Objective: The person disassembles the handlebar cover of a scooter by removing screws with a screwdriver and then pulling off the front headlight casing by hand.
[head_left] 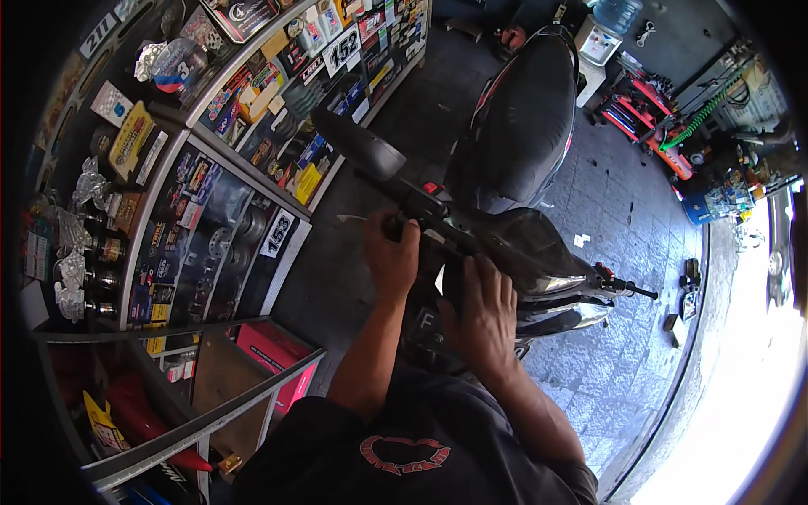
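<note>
A dark motorcycle (526, 244) stands in front of me, its handlebar and front cover toward my body and its black seat (526, 118) farther away. My left hand (394, 257) is closed at the handlebar (438, 223), thumb up, around a dark part that I cannot make out. Beyond it, a black mirror (360, 145) sticks out to the left, close to a red switch (432, 188). Against the dark front cover lies my right hand (486, 313), with its fingers stretched out and the palm side hidden. The handlebar's other end (635, 290) points right.
Glass display cases (194, 219) full of packaged parts line the left, with a metal-edged glass counter (202, 412) near my left arm. A red tool cart (635, 109) and a water dispenser (598, 42) stand at the far right. Small dark items (690, 303) lie by the bright doorway.
</note>
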Motion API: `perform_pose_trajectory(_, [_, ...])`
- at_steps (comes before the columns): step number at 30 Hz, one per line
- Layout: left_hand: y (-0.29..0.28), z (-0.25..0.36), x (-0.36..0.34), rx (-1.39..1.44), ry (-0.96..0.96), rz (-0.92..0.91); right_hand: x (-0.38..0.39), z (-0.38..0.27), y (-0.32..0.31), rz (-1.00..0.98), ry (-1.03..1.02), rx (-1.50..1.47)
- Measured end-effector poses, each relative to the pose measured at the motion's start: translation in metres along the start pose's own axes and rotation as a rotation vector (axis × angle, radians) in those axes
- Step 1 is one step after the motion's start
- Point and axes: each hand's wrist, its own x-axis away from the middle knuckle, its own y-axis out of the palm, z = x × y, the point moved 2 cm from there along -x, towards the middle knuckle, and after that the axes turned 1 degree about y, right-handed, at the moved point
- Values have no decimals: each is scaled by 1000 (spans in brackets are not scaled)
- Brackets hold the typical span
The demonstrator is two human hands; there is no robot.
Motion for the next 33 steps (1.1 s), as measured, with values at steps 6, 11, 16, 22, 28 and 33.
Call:
perform_pose_trajectory(6, [-9,-64,29,326,-219,162,-10,8,1,-51,3,-56])
perform_pose_trajectory(11, [26,-19,25,1555,-754,-570,-13,8,-1,-40,15,-84])
perform_pose_trajectory(16, [44,-42,16,1904,-791,-835,-16,7,-3,-47,-18,-115])
perform_pose_trajectory(22, [49,-55,11,1745,-802,-717,-16,7,-2,-45,-8,-99])
perform_pose_trajectory(28, [66,-94,8,1848,-691,-723,-16,6,-2,-37,-24,-121])
perform_pose_trajectory(33, [63,-53,14,1681,-815,-660,11,19,-8,-13,50,-242])
